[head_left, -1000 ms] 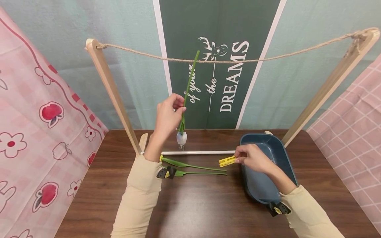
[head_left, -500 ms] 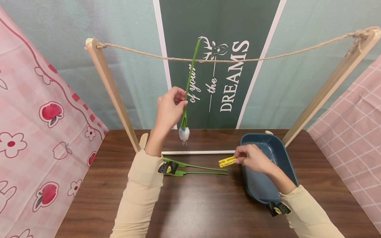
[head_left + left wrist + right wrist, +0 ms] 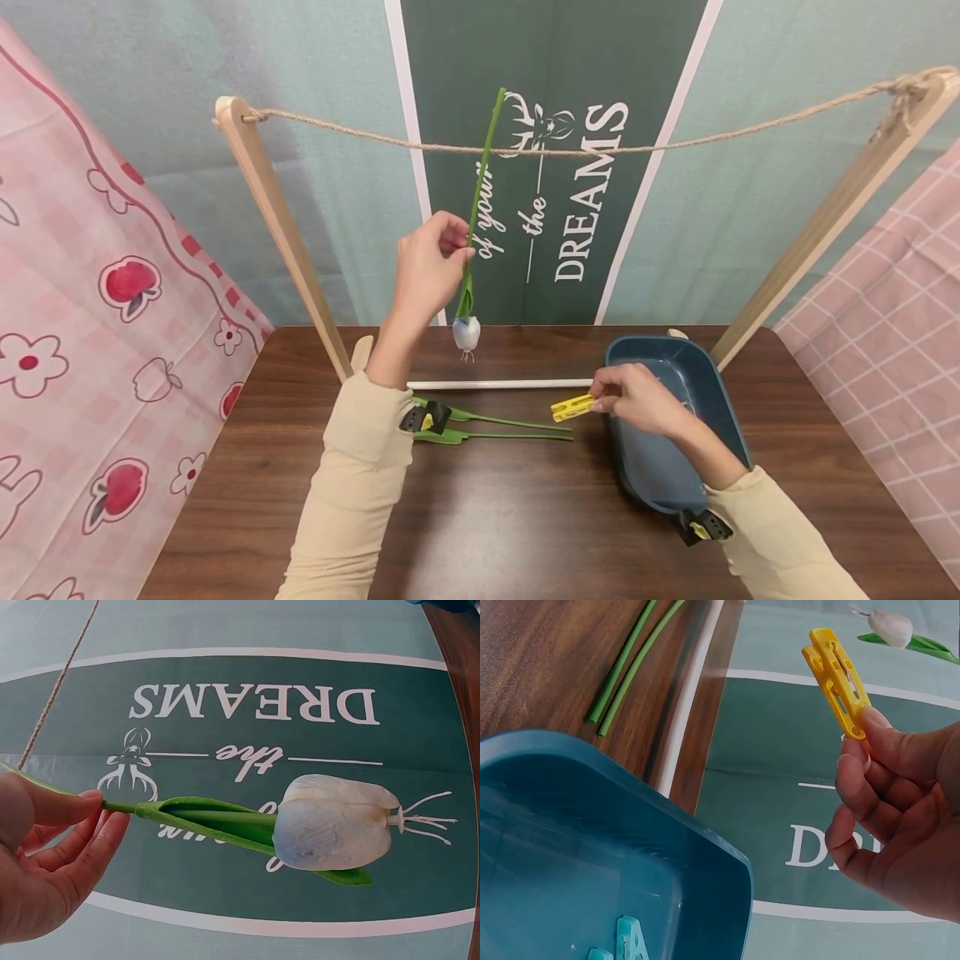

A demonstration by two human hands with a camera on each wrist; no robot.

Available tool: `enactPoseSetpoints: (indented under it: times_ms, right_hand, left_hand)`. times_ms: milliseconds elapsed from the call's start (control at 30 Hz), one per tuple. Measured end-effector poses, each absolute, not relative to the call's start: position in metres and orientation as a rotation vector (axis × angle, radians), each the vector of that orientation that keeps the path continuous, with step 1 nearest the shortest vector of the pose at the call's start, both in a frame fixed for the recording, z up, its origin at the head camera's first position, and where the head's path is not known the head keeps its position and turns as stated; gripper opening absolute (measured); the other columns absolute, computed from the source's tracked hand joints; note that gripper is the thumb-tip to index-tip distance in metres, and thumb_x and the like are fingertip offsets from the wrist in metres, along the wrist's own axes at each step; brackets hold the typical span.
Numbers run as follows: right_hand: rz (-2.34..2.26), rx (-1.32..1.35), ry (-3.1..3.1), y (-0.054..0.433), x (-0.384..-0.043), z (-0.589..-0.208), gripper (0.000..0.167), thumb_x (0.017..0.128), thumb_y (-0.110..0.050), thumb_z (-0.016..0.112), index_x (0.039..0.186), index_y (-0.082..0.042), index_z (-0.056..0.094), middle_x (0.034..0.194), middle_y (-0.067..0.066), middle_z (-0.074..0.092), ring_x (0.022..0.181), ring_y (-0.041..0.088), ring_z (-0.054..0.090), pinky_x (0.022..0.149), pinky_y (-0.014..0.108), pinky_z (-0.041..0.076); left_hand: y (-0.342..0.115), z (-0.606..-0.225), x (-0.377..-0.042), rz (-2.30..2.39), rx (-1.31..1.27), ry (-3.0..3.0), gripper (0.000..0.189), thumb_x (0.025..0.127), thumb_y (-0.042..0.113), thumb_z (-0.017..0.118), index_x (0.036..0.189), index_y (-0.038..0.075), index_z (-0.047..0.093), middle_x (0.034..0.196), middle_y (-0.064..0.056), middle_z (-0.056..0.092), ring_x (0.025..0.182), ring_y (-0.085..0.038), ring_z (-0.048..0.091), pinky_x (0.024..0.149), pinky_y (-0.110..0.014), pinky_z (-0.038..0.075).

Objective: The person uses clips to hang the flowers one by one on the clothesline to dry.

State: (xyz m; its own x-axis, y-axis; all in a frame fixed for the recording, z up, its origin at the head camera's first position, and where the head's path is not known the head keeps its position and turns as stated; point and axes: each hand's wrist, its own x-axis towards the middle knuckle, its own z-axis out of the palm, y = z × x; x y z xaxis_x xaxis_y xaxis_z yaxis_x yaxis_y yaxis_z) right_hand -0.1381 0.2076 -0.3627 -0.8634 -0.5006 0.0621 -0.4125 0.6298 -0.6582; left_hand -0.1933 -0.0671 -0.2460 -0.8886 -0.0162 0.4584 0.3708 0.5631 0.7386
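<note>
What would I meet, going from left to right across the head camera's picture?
Pink apple-print curtain, left wooden post, left hand, pale tulip bloom, yellow clothespin, right hand, right wooden post.

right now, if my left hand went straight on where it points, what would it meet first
In the head view, the left hand points up toward the thin tan twine line, probably meeting it first; depth is unclear, so it might pass beneath.

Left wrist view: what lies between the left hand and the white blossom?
Between the left hand and the blossom, a short bare stretch of stem, then green leaves. The left wrist view shows this.
</note>
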Motion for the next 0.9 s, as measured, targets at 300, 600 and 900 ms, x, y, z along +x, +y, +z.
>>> enactPoseSetpoints:
  times_ms: [300,600,900]
  right_hand:
    - [-1.050,-0.772,2.721,0.208,-0.140,-0.361,0.016,0.074,0.011,0.065,0.072,-0.005,0.062,0.063,-0.002,0.055,0.053,0.008,0.047,0.046,0.024,0.042]
    - [-1.044,-0.764,2.721,0.206,-0.142,-0.358,0.016,0.074,0.011,0.065,0.072,-0.005,0.063,0.062,-0.002,0.055,0.053,0.009,0.046,0.046,0.023,0.041]
    - [-1.042,-0.786,2.747,0.201,-0.148,-0.350,0.016,0.075,0.010,0.065,0.071,-0.005,0.063,0.064,-0.001,0.056,0.053,0.010,0.046,0.046,0.023,0.040]
  left_hand:
    - [-0.069,-0.248,-0.195,-1.273,-0.283,-2.382,0.014,0.081,-0.001,0.064,0.094,0.000,0.061,0.083,-0.009,0.062,0.078,-0.019,0.059,0.076,-0.031,0.043]
    - [-0.070,-0.246,-0.194,-1.250,-0.287,-2.388,0.015,0.080,-0.001,0.065,0.095,0.001,0.061,0.083,-0.008,0.063,0.079,-0.019,0.060,0.078,-0.031,0.043]
    - [-0.071,-0.246,-0.194,-1.236,-0.294,-2.380,0.015,0.080,-0.001,0.066,0.094,0.000,0.062,0.082,-0.009,0.062,0.078,-0.020,0.060,0.077,-0.032,0.043]
